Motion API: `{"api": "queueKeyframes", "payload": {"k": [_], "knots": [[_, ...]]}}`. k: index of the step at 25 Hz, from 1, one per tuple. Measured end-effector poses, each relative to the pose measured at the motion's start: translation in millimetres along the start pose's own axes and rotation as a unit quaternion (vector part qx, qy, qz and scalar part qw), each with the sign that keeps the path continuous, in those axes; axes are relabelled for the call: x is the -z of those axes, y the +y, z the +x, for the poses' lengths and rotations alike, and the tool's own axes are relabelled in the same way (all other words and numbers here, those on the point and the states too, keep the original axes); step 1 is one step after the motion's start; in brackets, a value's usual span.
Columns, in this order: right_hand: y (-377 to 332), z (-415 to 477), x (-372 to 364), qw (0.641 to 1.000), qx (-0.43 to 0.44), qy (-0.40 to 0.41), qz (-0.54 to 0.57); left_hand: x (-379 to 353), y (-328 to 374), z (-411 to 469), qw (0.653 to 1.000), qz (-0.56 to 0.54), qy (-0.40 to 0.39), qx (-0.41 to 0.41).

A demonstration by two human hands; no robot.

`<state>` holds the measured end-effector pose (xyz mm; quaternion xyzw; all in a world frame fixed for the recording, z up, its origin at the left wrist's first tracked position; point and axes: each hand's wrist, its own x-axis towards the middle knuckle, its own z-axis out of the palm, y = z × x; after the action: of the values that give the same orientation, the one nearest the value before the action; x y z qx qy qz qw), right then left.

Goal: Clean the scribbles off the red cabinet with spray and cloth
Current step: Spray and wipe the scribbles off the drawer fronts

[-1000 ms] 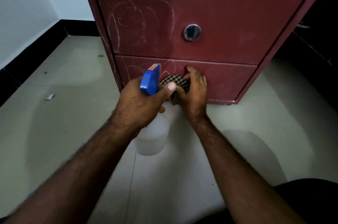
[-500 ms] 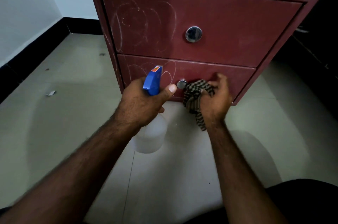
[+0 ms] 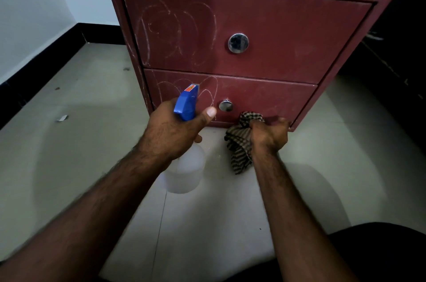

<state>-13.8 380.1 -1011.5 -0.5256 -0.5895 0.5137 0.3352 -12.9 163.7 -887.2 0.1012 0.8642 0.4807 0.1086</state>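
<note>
A red cabinet (image 3: 288,28) with two drawers stands on the floor in front of me. White scribbles (image 3: 175,32) cover the left of the upper drawer, and more scribbles (image 3: 207,90) mark the left of the lower drawer. My left hand (image 3: 170,129) grips a spray bottle (image 3: 186,166) with a blue trigger head (image 3: 186,104), its nozzle aimed at the lower drawer. My right hand (image 3: 269,134) grips a checked cloth (image 3: 239,145) against the bottom edge of the lower drawer, right of its round metal knob (image 3: 226,105).
The upper drawer has a round metal knob (image 3: 238,43). Pale floor tiles (image 3: 87,125) spread around the cabinet, with a small scrap (image 3: 62,118) at left. A white wall with black skirting (image 3: 34,78) runs along the left. Dark furniture (image 3: 401,55) stands at right.
My right hand has wiped the cloth from beside the lower knob rightward, then down to the drawer's bottom edge, uncovering the knob. My left hand keeps the spray bottle in about the same place.
</note>
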Motion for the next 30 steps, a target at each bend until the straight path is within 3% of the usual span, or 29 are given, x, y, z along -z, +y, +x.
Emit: {"api": "queueKeyframes", "payload": {"k": [4,11,16,26,30], "knots": [[7,-13,-6,1.0,0.02,-0.003,0.008,-1,1,-1,1.0,0.005,0.0,-0.005],[1,-28,-23,0.98,0.045,-0.081,0.175,-1,4,-1,1.0,0.003,-0.001,0.0],[8,-30,-21,0.966,0.03,-0.108,0.235,0,5,-3,1.0,0.001,0.0,-0.004],[22,-27,-33,0.965,-0.044,-0.046,0.254,-3,3,-4,1.0,-0.004,0.005,-0.007],[25,-37,-38,0.936,-0.121,-0.066,0.323,-4,2,-3,1.0,-0.002,0.007,-0.008]]}}
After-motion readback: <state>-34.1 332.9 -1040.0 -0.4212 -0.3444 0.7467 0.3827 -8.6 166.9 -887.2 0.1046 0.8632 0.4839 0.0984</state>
